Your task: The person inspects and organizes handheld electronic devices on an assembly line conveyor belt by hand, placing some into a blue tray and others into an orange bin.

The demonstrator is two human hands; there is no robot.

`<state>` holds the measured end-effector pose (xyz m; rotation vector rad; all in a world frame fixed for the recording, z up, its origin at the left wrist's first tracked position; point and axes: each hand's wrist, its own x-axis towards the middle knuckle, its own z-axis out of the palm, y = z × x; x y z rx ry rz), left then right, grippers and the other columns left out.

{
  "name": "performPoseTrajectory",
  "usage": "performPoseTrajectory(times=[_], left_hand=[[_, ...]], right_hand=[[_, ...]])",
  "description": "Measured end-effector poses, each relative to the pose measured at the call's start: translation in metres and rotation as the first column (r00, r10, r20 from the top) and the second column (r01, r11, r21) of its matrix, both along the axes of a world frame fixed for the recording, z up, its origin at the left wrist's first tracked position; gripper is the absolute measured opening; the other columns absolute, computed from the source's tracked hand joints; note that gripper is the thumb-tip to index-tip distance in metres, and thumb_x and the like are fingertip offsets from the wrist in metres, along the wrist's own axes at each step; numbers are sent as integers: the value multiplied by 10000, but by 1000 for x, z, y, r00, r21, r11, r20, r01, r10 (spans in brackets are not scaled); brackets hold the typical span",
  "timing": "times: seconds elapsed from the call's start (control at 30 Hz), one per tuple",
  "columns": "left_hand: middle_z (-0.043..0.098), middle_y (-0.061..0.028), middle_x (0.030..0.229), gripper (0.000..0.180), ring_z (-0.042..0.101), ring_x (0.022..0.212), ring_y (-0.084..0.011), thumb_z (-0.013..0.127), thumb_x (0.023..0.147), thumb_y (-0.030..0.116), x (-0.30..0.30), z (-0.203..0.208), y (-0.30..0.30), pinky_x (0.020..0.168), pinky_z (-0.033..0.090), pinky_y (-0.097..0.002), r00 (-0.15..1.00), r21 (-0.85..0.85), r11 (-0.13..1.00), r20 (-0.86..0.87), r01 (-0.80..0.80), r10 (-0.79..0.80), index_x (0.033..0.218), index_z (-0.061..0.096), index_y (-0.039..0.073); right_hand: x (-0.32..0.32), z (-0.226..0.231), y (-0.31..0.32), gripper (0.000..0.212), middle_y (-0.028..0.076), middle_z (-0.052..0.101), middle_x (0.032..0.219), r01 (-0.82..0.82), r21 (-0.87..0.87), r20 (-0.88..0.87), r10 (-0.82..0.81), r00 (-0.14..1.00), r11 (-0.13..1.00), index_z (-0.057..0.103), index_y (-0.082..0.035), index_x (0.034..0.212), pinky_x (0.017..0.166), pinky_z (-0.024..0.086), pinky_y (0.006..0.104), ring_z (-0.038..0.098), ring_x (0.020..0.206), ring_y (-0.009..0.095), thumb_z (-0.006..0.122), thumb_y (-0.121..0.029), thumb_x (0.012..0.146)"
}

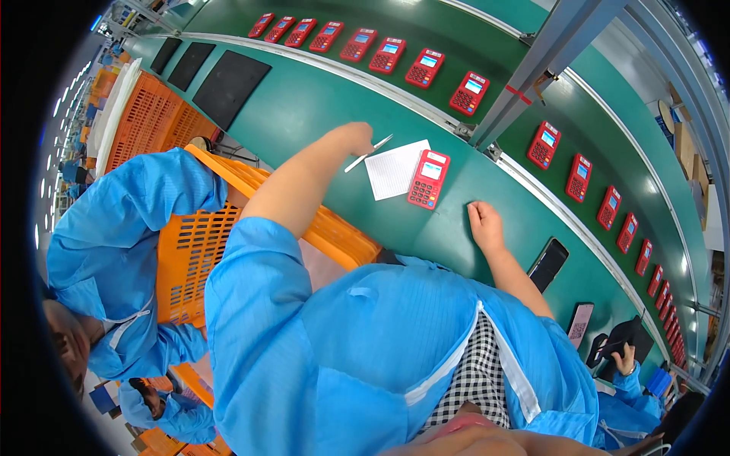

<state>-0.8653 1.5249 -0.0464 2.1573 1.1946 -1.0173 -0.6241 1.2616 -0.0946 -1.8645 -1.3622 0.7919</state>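
Note:
My left hand [356,140] reaches over the green bench with its fingers bent down onto a slim white pen [356,163], which sticks out on both sides of the fingertips. Beside the pen lies a sheet of lined white paper [389,173]. A red card payment terminal [428,179] with a lit screen and dark keys overlaps the paper's right edge. My right hand [485,225] rests on the bench to the right of the terminal, apart from it, fingers curled in and nothing visible in them.
Rows of red terminals [387,55] stand on the green line [494,133] beyond a metal rail; a metal post [525,76] rises there. Black mats [231,88] lie far left, a phone [548,264] right. Orange crates [190,258] and a co-worker's blue sleeve [144,197] are left.

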Motion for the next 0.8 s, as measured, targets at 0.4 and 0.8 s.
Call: performPoseTrajectory(times=[0.4, 0.8], left_hand=[[562, -170, 1100, 454, 531, 1023, -315, 592, 729, 340, -3, -7, 9, 863, 435, -371, 1000, 6, 1000, 25, 1, -1, 1065, 583, 34], [448, -262, 1202, 586, 441, 1120, -378, 589, 745, 376, -8, 12, 14, 926, 390, -400, 986, 86, 989, 126, -124, 112, 1217, 457, 53]], right_hand=[[-4, -4, 4, 143, 170, 581, 747, 30, 17, -41, -30, 999, 999, 583, 7, 797, 621, 444, 359, 560, 696, 318, 542, -129, 818], [-8, -4, 15, 142, 169, 587, 734, 40, -23, -13, -40, 999, 999, 593, -2, 798, 617, 447, 363, 565, 682, 316, 547, -135, 818]])
